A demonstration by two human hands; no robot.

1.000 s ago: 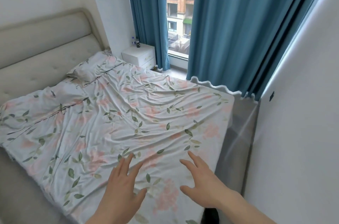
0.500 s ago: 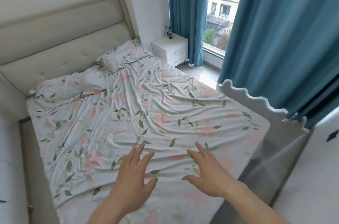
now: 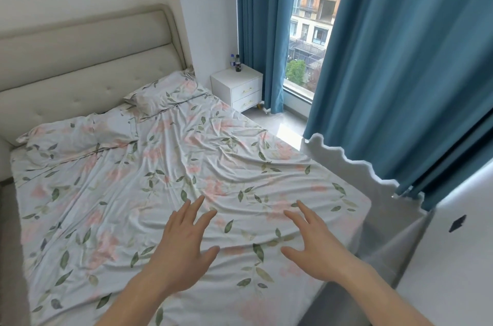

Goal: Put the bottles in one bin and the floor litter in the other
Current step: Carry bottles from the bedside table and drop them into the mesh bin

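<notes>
Two small bottles stand on the white nightstand (image 3: 226, 77) at the far side of the room: a dark bottle (image 3: 238, 64) and a clear one with a blue cap (image 3: 232, 61) just behind it. My left hand (image 3: 184, 243) and my right hand (image 3: 313, 243) hover over the foot of the bed, fingers spread, holding nothing. Both are far from the bottles. No bin and no floor litter is in view.
A bed with a floral sheet (image 3: 160, 192) fills the middle, with a padded headboard (image 3: 88, 58) and two pillows. Blue curtains (image 3: 400, 58) frame a window. A strip of grey floor (image 3: 282, 125) runs between bed and window. A white wavy-edged panel (image 3: 352, 168) stands at the right.
The view has swung to the right and widened, so the bed and nightstand now sit further left and more of the headboard shows. Both hands stay open over the sheet.
</notes>
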